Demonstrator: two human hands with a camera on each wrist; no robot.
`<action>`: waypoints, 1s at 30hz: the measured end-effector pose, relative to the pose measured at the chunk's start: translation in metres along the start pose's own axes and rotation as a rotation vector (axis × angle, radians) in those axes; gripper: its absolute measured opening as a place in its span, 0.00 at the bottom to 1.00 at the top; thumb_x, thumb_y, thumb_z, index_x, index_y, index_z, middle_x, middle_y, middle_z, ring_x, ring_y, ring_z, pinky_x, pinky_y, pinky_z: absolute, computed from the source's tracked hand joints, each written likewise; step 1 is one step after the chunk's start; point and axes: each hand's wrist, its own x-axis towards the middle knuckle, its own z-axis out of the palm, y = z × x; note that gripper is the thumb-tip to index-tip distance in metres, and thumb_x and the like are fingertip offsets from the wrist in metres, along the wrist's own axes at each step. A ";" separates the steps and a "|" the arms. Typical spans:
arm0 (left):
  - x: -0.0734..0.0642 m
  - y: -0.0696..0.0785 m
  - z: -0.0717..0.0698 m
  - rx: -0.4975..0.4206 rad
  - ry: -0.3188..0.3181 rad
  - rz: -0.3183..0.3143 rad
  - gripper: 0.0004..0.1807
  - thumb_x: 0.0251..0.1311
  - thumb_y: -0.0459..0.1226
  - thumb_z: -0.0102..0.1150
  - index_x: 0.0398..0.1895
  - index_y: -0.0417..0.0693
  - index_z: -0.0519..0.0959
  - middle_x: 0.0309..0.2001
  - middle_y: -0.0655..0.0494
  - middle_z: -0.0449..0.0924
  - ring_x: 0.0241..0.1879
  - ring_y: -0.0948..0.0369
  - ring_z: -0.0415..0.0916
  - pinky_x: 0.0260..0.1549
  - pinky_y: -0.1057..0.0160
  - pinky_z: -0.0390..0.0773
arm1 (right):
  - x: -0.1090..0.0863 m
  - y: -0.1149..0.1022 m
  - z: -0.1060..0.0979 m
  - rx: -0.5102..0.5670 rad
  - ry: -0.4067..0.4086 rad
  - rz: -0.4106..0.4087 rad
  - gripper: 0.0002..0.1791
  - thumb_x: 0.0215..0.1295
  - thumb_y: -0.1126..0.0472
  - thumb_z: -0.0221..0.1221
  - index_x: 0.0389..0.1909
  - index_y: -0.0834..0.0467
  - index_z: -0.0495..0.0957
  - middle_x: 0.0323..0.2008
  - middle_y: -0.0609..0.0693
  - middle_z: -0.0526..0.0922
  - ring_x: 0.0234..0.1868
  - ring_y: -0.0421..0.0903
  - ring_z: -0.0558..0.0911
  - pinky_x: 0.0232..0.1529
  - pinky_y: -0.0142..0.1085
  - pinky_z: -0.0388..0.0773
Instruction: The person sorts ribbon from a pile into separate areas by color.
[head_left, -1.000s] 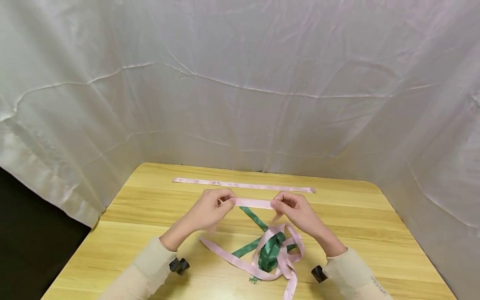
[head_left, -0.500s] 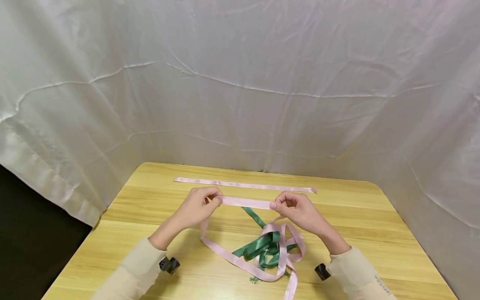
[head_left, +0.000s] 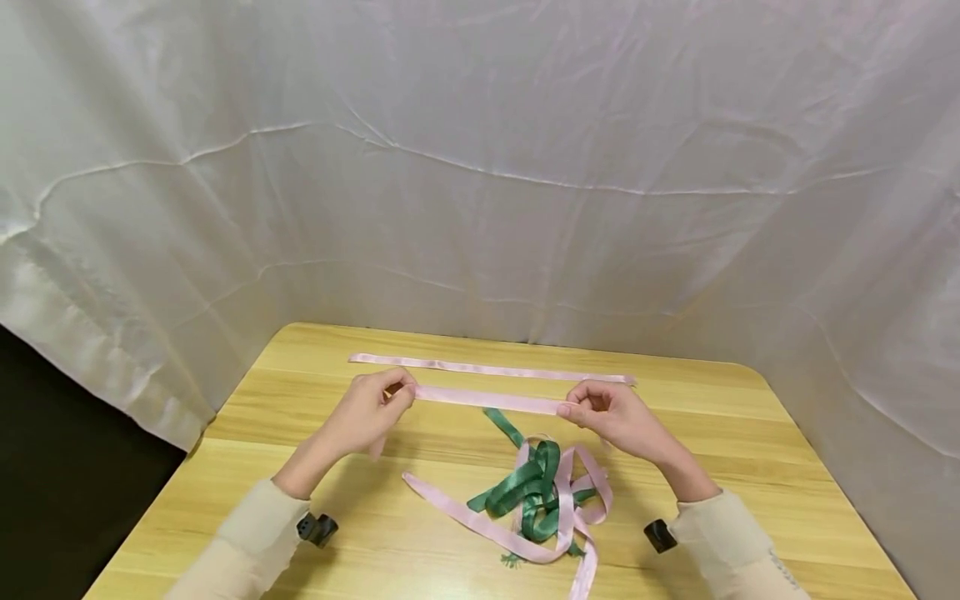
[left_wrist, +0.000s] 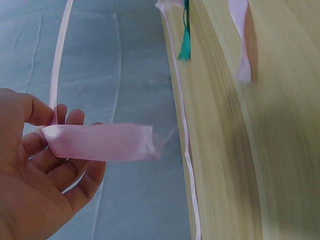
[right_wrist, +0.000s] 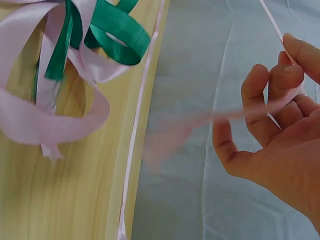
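A pink satin ribbon [head_left: 487,399] is stretched nearly level between the two hands, above the table. My left hand [head_left: 372,410] pinches it between thumb and forefinger. A short tail of ribbon [left_wrist: 105,141] hangs from that grip in the left wrist view. On the other side my right hand [head_left: 611,417] pinches the ribbon likewise, and a loose frayed end [right_wrist: 170,137], blurred, trails below its fingers. Below and between the hands lies a tangle of green ribbons [head_left: 528,483] and pink ribbons [head_left: 480,525].
Another pink ribbon [head_left: 480,368] lies straight along the back of the wooden table [head_left: 750,467]. A pale grey curtain [head_left: 480,208] surrounds the table at the back and sides. A dark area [head_left: 60,467] shows at the left beyond the table.
My hands have moved apart, the left one farther to the left, and the span of pink ribbon between them is longer. It has come free of the pile, where the green ribbons have shifted.
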 end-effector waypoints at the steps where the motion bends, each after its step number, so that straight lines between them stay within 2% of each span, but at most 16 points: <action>1: 0.000 -0.002 -0.001 0.005 0.004 -0.003 0.10 0.74 0.34 0.52 0.37 0.52 0.83 0.31 0.57 0.82 0.23 0.66 0.69 0.27 0.66 0.73 | 0.000 0.001 -0.002 0.001 0.003 -0.001 0.06 0.73 0.57 0.66 0.39 0.56 0.84 0.24 0.47 0.75 0.20 0.36 0.67 0.21 0.31 0.66; 5: 0.000 -0.008 -0.007 0.047 0.023 -0.015 0.09 0.75 0.35 0.53 0.37 0.54 0.82 0.29 0.60 0.80 0.19 0.67 0.66 0.25 0.67 0.71 | -0.002 0.004 -0.008 0.019 0.032 0.035 0.07 0.74 0.57 0.65 0.41 0.58 0.83 0.24 0.48 0.76 0.17 0.36 0.66 0.17 0.32 0.66; 8: -0.001 -0.012 -0.010 0.073 0.034 -0.027 0.08 0.75 0.36 0.55 0.38 0.53 0.83 0.30 0.60 0.81 0.19 0.67 0.67 0.26 0.67 0.72 | -0.004 0.007 -0.012 -0.001 0.071 0.063 0.10 0.75 0.56 0.64 0.43 0.60 0.82 0.28 0.53 0.78 0.20 0.38 0.70 0.20 0.33 0.70; 11: -0.002 -0.016 -0.011 0.089 0.035 -0.031 0.07 0.75 0.37 0.57 0.40 0.50 0.84 0.32 0.58 0.84 0.19 0.67 0.69 0.27 0.67 0.73 | -0.006 0.008 -0.015 -0.037 0.107 0.072 0.12 0.76 0.55 0.63 0.43 0.62 0.81 0.31 0.57 0.79 0.26 0.41 0.75 0.27 0.34 0.73; 14: -0.002 -0.020 -0.012 0.122 0.042 -0.026 0.07 0.74 0.37 0.58 0.40 0.47 0.84 0.33 0.57 0.84 0.22 0.66 0.70 0.28 0.66 0.73 | -0.008 0.010 -0.019 -0.065 0.135 0.091 0.12 0.77 0.53 0.62 0.43 0.60 0.81 0.32 0.57 0.80 0.29 0.42 0.76 0.31 0.34 0.73; 17: -0.003 -0.024 -0.014 0.147 0.055 -0.028 0.07 0.74 0.36 0.57 0.40 0.47 0.84 0.34 0.57 0.85 0.28 0.61 0.77 0.34 0.60 0.79 | -0.010 0.011 -0.024 -0.087 0.163 0.124 0.13 0.77 0.52 0.62 0.44 0.60 0.81 0.33 0.56 0.81 0.31 0.42 0.78 0.34 0.34 0.75; 19: -0.003 -0.027 -0.015 0.152 0.063 -0.030 0.07 0.74 0.36 0.57 0.40 0.48 0.84 0.36 0.55 0.87 0.35 0.56 0.83 0.40 0.53 0.83 | -0.011 0.014 -0.028 -0.101 0.182 0.150 0.14 0.78 0.51 0.61 0.44 0.60 0.81 0.34 0.56 0.82 0.33 0.42 0.79 0.36 0.35 0.75; 22: -0.003 -0.031 -0.018 0.144 0.066 -0.050 0.07 0.74 0.36 0.57 0.40 0.47 0.85 0.38 0.53 0.89 0.43 0.52 0.86 0.48 0.45 0.84 | -0.013 0.019 -0.033 -0.116 0.202 0.181 0.16 0.78 0.49 0.60 0.46 0.61 0.80 0.35 0.57 0.83 0.35 0.43 0.81 0.39 0.35 0.75; 24: -0.002 -0.034 -0.020 0.135 0.065 -0.070 0.08 0.74 0.36 0.57 0.41 0.47 0.86 0.37 0.52 0.88 0.38 0.54 0.83 0.46 0.47 0.82 | -0.013 0.023 -0.036 -0.120 0.209 0.198 0.17 0.78 0.49 0.60 0.47 0.61 0.80 0.35 0.56 0.83 0.35 0.43 0.80 0.38 0.35 0.75; 27: 0.000 -0.037 -0.023 0.132 0.065 -0.104 0.09 0.73 0.35 0.56 0.41 0.46 0.86 0.35 0.52 0.87 0.29 0.59 0.73 0.40 0.54 0.76 | -0.014 0.031 -0.039 -0.119 0.217 0.208 0.17 0.78 0.49 0.60 0.47 0.62 0.80 0.35 0.55 0.84 0.35 0.41 0.81 0.38 0.35 0.75; 30: 0.002 -0.041 -0.024 0.121 0.062 -0.131 0.09 0.72 0.34 0.56 0.40 0.44 0.87 0.36 0.51 0.87 0.27 0.60 0.69 0.37 0.58 0.72 | -0.013 0.036 -0.042 -0.107 0.229 0.224 0.17 0.78 0.50 0.61 0.48 0.62 0.80 0.36 0.53 0.84 0.36 0.40 0.82 0.40 0.35 0.77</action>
